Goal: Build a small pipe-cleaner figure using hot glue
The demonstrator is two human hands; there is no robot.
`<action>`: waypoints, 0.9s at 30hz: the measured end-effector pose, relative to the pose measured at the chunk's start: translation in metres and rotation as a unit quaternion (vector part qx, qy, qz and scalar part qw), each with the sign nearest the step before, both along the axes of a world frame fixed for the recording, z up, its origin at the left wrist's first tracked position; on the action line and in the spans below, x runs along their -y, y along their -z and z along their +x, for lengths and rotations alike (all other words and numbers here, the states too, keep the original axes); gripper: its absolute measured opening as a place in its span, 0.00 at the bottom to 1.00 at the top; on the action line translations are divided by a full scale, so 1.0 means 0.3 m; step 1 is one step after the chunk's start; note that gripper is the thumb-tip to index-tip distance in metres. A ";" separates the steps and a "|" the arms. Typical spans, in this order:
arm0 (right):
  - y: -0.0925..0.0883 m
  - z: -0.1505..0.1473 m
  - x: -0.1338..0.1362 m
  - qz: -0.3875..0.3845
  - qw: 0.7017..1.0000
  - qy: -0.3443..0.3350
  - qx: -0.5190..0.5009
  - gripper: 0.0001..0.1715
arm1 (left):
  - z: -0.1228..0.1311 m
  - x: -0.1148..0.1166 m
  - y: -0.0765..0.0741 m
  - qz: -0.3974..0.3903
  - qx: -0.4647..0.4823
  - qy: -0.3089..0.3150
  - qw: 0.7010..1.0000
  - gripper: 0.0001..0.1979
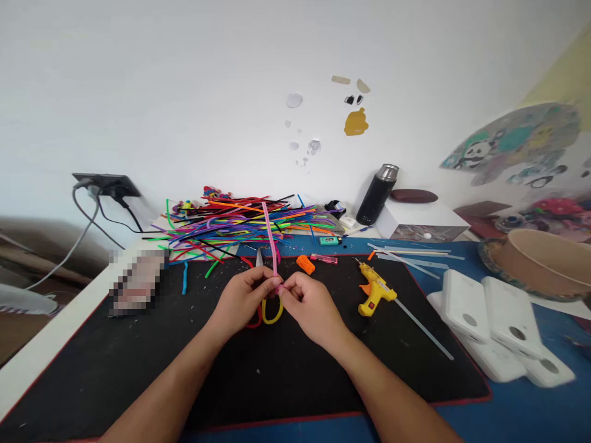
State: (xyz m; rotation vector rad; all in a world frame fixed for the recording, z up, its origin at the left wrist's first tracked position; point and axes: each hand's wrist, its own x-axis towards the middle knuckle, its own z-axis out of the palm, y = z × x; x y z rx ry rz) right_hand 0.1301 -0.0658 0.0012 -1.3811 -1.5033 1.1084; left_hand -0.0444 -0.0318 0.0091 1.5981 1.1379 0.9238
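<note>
- Head view: the pink pipe cleaner (269, 237) stands up from between the two hands, above the black mat (258, 381), its long free part leaning slightly left toward the heap of coloured pipe cleaners (231, 224) by the wall.
- The left hand (244, 300) has thumb and forefinger pressed together, pinching the pink pipe cleaner near its lower end; its other fingers are curled in.
- The right hand (313, 304) is just beside it, thumb and forefinger closed on a bit of pink at that same end. Whether this is a bend or the tip is too small to tell.
- In weight it should be next to nothing, so a fingertip pinch ought to be enough.
- Judging by its upright stance, it is stiff enough to hold its own line, likely from a wire core, yet should bend readily under the thumbs.
- Its fuzzy surface looks soft and grippy rather than slippery; cut ends may prick, and sharp repeated folding could weaken the core.
- Best hold: close to the spot being shaped, one hand steadying, the other bending, with the long part left free.
- Scissors (272, 322) with red and yellow handles lie under the hands; the yellow glue gun (376, 289) rests well to the right.
</note>
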 end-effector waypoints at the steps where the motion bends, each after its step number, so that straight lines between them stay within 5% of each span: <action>1: -0.002 0.000 0.001 0.001 1.000 0.001 0.001 0.07 | -0.001 -0.001 -0.001 -0.009 0.007 0.003 1.000 0.16; 9: 0.010 0.006 -0.003 0.003 0.999 0.008 -0.040 0.09 | -0.019 -0.014 0.004 -0.089 0.076 0.041 0.992 0.16; 18: 0.012 -0.003 -0.003 0.010 0.997 0.008 -0.082 0.12 | 0.017 -0.006 0.027 -0.125 0.179 -0.021 0.976 0.14; 27: -0.004 -0.001 0.002 0.009 0.996 0.026 -0.084 0.14 | 0.002 -0.009 0.021 -0.106 0.145 -0.025 0.983 0.17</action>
